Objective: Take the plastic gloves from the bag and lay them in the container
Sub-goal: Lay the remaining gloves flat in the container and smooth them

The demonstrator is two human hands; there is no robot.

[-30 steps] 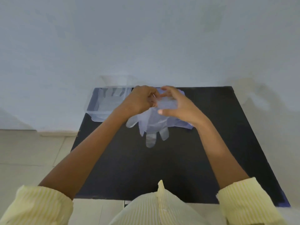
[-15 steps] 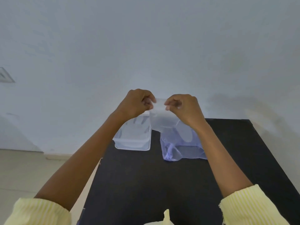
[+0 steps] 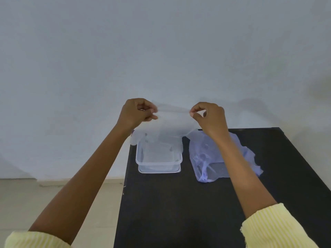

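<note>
Since half a second ago, both hands spread apart: my left hand (image 3: 138, 112) and right hand (image 3: 208, 117) each pinch the glove (image 3: 168, 126), stretching it flat above the container (image 3: 158, 161); bag (image 3: 215, 158) at three o'clock.

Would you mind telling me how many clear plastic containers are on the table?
1: the clear plastic container sits on the black table, left of the bag, under the held glove.

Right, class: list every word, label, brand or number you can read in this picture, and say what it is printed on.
None can be read. The plastic glove, the clear container, the bag, the black table and the wall show no print or labels.
</note>
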